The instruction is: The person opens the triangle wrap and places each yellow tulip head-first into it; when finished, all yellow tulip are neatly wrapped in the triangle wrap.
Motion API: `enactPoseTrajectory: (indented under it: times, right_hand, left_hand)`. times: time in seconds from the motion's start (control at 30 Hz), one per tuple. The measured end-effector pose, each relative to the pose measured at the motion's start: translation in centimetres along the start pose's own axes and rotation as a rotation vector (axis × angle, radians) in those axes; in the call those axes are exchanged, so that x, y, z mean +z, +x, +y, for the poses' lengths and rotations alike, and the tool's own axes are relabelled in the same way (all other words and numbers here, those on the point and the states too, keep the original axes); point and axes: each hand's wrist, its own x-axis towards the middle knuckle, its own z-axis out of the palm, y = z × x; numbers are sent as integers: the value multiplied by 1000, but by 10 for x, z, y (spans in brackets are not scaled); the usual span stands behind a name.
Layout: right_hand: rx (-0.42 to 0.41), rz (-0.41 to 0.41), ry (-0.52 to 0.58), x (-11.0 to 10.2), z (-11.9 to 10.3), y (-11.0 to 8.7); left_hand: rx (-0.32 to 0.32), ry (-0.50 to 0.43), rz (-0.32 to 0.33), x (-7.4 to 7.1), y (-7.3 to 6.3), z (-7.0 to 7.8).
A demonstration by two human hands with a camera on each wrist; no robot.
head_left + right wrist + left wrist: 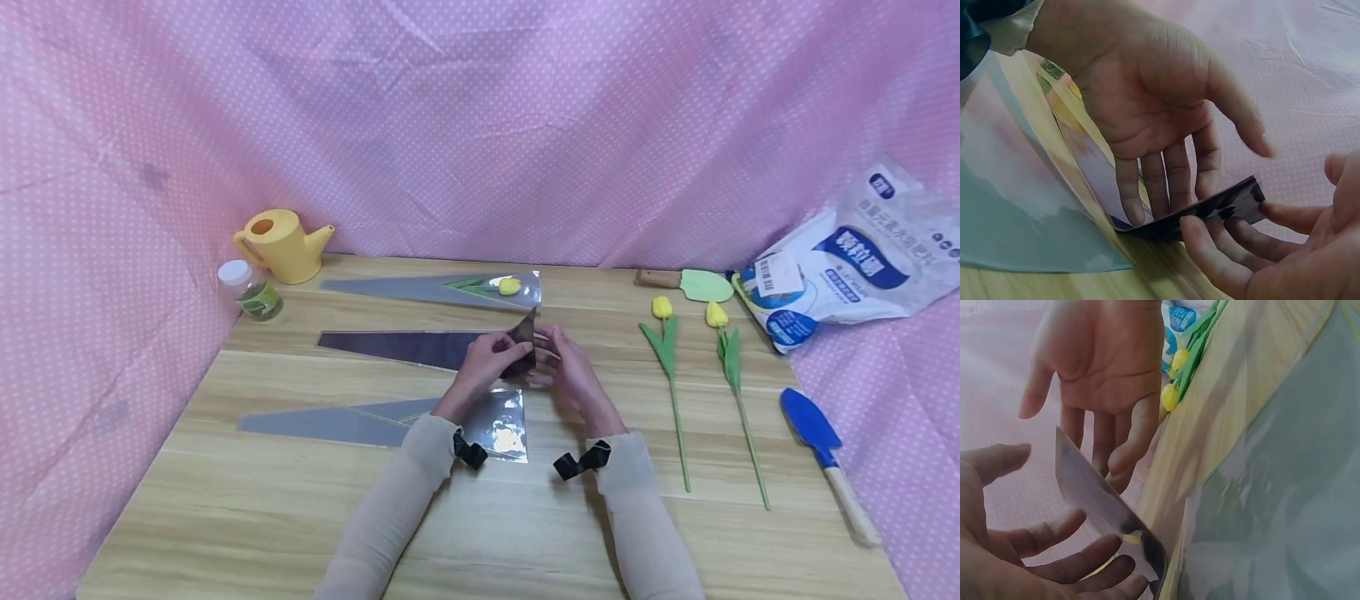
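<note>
A dark tapered flower sleeve point(397, 346) lies across the middle of the table, its wide right end bent upright between my hands. My left hand point(483, 362) is on the left side of this raised end point(1210, 209), fingers fairly straight against it, thumb apart. Across from it my right hand point(573, 375) has its fingertips at the other face, fingers relaxed and thumb apart. Beyond lies a grey sleeve point(375, 286) with a yellow tulip point(509, 287) in it. Nearer my body, another grey sleeve point(322, 423) lies partly under my left forearm.
Two yellow tulips point(671, 375) point(733, 367) lie to the right. Beyond them are a green trowel point(705, 286), a white-and-blue bag point(847, 258) and a blue trowel point(813, 421). A yellow watering can point(288, 248) and a lidded jar point(255, 292) stand at the back left.
</note>
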Motion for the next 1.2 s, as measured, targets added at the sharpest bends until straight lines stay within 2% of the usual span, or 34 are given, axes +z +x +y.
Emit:
enactPoseTrajectory:
  times: [0.13, 0.4, 0.57, 0.73, 0.83, 1.2]
  right_hand:
    - [-1, -14, -26, 2, -1, -1]
    - [1, -61, -62, 7, -1, -2]
    - [14, -48, -75, 8, 0, -2]
    - [35, -14, -85, 7, 1, -1]
    - [48, 0, -82, 6, 1, -1]
    - [75, 68, -51, 2, 10, 4]
  left_hand:
    - [-8, -15, 12, -1, -1, 1]
    - [-10, 15, 15, -3, -1, 2]
    - [32, 63, 24, -5, 0, 2]
    - [88, 97, 82, -6, 1, 0]
    - [87, 62, 100, -7, 1, -1]
    - [1, -104, 135, -5, 5, -9]
